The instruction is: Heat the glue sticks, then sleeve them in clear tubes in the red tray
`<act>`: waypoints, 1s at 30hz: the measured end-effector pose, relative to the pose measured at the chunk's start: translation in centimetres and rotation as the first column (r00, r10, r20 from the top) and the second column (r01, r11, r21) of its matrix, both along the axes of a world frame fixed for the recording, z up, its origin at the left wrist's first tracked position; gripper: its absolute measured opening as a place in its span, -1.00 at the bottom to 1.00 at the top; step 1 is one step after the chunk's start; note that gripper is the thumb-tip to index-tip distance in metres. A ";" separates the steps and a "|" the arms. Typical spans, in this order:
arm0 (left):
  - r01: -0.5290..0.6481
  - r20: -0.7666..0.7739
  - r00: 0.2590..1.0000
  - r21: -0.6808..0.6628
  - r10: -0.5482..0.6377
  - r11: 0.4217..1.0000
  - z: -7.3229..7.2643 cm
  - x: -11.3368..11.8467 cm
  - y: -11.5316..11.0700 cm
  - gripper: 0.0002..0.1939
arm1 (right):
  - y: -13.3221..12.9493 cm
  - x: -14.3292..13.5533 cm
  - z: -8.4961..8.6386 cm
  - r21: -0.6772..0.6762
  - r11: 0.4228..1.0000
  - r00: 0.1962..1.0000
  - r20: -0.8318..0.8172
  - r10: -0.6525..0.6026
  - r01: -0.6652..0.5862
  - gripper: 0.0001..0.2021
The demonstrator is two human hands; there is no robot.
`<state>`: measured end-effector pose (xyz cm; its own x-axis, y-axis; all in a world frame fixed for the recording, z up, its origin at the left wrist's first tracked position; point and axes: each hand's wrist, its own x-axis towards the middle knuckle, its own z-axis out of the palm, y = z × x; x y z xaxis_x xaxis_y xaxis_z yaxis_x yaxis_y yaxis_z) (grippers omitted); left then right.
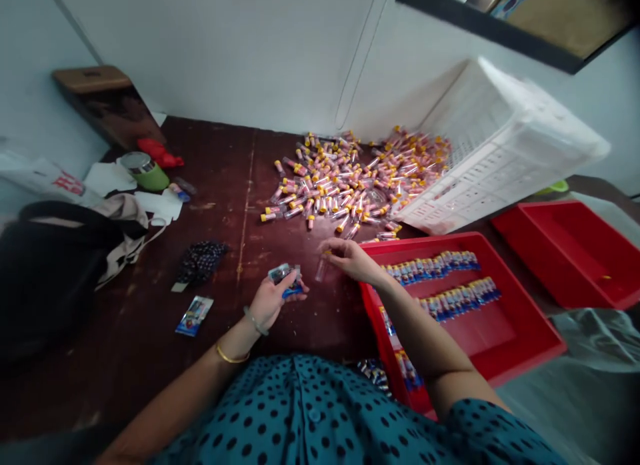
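Note:
My left hand (pixel 270 299) is closed on a small blue printed packet (pixel 289 279), thumb on top, above the dark table. Just to its right, my right hand (pixel 350 258) pinches a clear tube (pixel 321 271) near its yellow end; the tube hangs downward. Beyond both hands lies a loose pile of clear tubes with yellow caps and pink contents (pixel 340 188). Another blue and white packet (pixel 195 316) lies flat to the left of my left hand. Rows of blue-wrapped tubes (pixel 463 298) lie in the red tray (pixel 525 325) under my right forearm.
A white perforated crate (pixel 480 165) leans tilted beside the pile. A second red bin (pixel 575 251) stands at the right. On the left are a dark patterned bundle (pixel 200 263), a green cup (pixel 150 175), a black bag (pixel 55 271) and a wooden board (pixel 113 108). A wall (pixel 240 58) bounds the back.

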<state>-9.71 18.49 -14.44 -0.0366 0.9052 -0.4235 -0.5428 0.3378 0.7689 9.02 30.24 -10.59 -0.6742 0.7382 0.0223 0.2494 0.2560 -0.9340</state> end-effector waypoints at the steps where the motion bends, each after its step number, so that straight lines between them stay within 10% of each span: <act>1: -0.016 -0.024 1.000 0.004 0.016 1.000 0.0 0.2 0.0 -0.64 | -1.1 -0.4 0.2 0.050 0.999 1.000 0.019 0.018 -0.019 -0.83; 7: -0.033 -0.189 0.981 0.085 0.049 0.996 0.3 1.6 -0.6 -0.65 | -4.6 -1.3 0.2 0.194 0.981 0.998 0.062 -0.033 0.020 -0.87; 16: 0.260 -0.260 0.935 0.034 -0.243 0.965 -0.1 0.4 -1.4 -0.70 | -5.1 0.9 0.3 0.180 0.983 1.000 0.002 -0.018 0.018 -0.87; 22: 0.323 -0.291 0.911 0.058 -0.293 0.945 -0.1 0.3 -1.7 -0.73 | -4.4 4.1 1.2 -0.177 0.945 0.939 -0.158 -0.304 0.276 -0.74; 30: 0.352 -0.201 0.921 0.053 -0.335 0.935 0.0 1.0 -1.3 -0.72 | -5.1 5.3 1.3 -0.378 0.899 0.931 -0.191 -0.310 0.222 -0.65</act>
